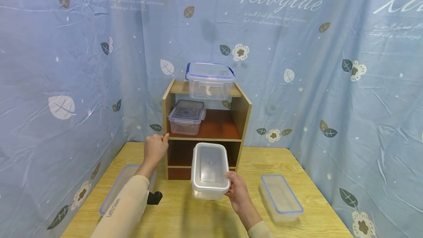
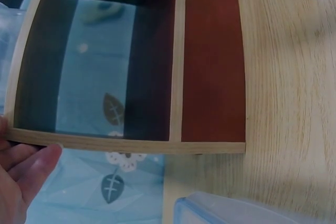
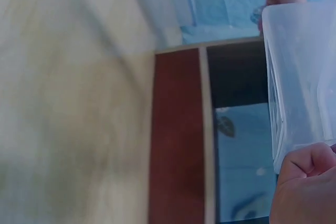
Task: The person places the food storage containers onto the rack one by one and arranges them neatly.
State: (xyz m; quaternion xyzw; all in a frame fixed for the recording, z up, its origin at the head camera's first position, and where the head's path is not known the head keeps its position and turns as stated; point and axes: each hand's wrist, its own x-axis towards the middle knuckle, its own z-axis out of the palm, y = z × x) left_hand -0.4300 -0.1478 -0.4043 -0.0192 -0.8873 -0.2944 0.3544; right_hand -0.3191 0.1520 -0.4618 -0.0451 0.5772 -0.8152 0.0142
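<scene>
My right hand [image 1: 238, 191] grips the lower right corner of a clear food container [image 1: 211, 170] with a whitish lid. The container is off the table, in front of the lower compartment of a small wooden shelf [image 1: 246, 131]. In the right wrist view the thumb lies along the container's edge. My left hand [image 1: 156, 149] holds the front edge of the shelf's left side panel, about level with the middle board. Fingers [image 2: 39, 169] of that hand bend around the panel in the left wrist view.
A blue-clipped container [image 1: 211, 83] stands on the shelf's top, and another lidded container [image 1: 187, 117] sits at the left of the middle compartment. Blue-rimmed containers lie on the table at right [image 1: 281, 197] and at left [image 1: 120, 186], partly behind the left forearm. Blue curtains [image 1: 264, 47] surround the table.
</scene>
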